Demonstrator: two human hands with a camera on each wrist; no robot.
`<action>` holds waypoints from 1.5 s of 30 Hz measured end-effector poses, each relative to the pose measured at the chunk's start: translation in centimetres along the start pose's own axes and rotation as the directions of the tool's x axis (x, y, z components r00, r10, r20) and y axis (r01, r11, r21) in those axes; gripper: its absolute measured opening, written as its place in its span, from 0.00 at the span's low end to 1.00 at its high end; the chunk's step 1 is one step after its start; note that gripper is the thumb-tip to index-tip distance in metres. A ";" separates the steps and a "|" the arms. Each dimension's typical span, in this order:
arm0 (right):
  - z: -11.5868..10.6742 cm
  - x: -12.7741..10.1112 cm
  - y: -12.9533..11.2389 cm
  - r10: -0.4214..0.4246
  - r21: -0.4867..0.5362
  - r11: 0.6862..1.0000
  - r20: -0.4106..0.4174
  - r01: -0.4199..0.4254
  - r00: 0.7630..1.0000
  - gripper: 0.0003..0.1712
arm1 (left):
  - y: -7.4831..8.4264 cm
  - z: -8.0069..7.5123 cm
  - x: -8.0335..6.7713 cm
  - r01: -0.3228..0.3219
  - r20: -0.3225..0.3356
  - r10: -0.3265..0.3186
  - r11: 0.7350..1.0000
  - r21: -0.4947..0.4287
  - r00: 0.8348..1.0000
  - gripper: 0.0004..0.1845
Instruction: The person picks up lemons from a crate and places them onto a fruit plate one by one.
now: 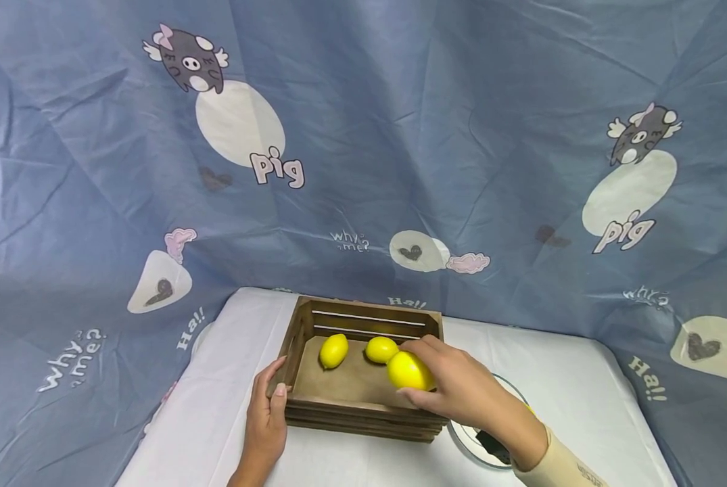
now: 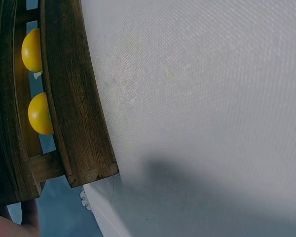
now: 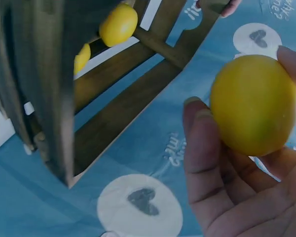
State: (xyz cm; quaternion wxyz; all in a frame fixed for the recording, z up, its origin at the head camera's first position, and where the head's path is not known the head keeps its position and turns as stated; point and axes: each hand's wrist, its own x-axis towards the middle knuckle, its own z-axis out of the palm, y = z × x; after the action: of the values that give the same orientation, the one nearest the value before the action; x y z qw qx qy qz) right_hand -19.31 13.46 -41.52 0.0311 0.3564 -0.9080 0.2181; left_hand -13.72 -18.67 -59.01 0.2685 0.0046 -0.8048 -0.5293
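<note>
A dark wooden crate (image 1: 363,412) stands on the white table (image 1: 229,352). Two yellow lemons (image 1: 333,351) (image 1: 381,349) lie on its floor. My right hand (image 1: 445,379) grips a third lemon (image 1: 408,370) over the crate's right side; the right wrist view shows that lemon (image 3: 254,103) pinched between thumb and fingers (image 3: 202,143). My left hand (image 1: 270,399) holds the crate's left front corner, fingers over the rim. The left wrist view looks along the crate's wooden side (image 2: 74,98), with two lemons (image 2: 32,49) (image 2: 39,113) showing through its slats.
A round glass dish (image 1: 487,446) sits on the table to the right of the crate, partly hidden under my right forearm. A blue cloth with pig prints (image 1: 400,135) hangs behind and around the table. Table edges fall away at left and right.
</note>
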 end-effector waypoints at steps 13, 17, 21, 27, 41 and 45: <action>-1.5 -4.0 2.0 0.088 0.055 0.995 -0.203 -0.079 0.975 0.33 | 0.1 -0.1 0.1 0.001 0.004 -0.001 1.000 0.001 1.000 0.24; -1.9 -5.2 2.8 0.123 0.073 0.991 -0.250 -0.108 0.960 0.34 | 0.1 -0.1 0.1 0.011 0.011 -0.011 1.000 -0.009 1.000 0.24; -2.1 -6.5 3.7 0.155 0.083 0.987 -0.302 -0.136 0.941 0.36 | 0.0 0.0 0.1 0.015 0.009 -0.015 1.000 -0.007 1.000 0.24; -1.8 -8.4 4.7 0.189 0.085 0.982 -0.370 -0.170 0.910 0.39 | -0.1 0.1 0.1 0.012 0.001 -0.012 1.000 0.002 1.000 0.24; 2.4 -12.5 6.5 0.331 0.144 0.943 -0.435 -0.299 0.837 0.37 | 0.3 0.1 0.2 0.013 0.004 -0.013 1.000 -0.004 1.000 0.24; 4.3 -13.2 6.7 0.376 0.126 0.925 -0.431 -0.358 0.820 0.37 | 0.3 0.1 0.1 0.018 0.001 -0.018 1.000 0.001 1.000 0.24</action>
State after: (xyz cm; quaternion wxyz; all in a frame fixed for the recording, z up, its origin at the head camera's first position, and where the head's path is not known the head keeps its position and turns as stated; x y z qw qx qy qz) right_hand -13.46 24.39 -50.68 0.1894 0.1155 -0.9232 0.3137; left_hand -13.78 -18.52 -58.77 0.2632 0.0118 -0.8051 -0.5314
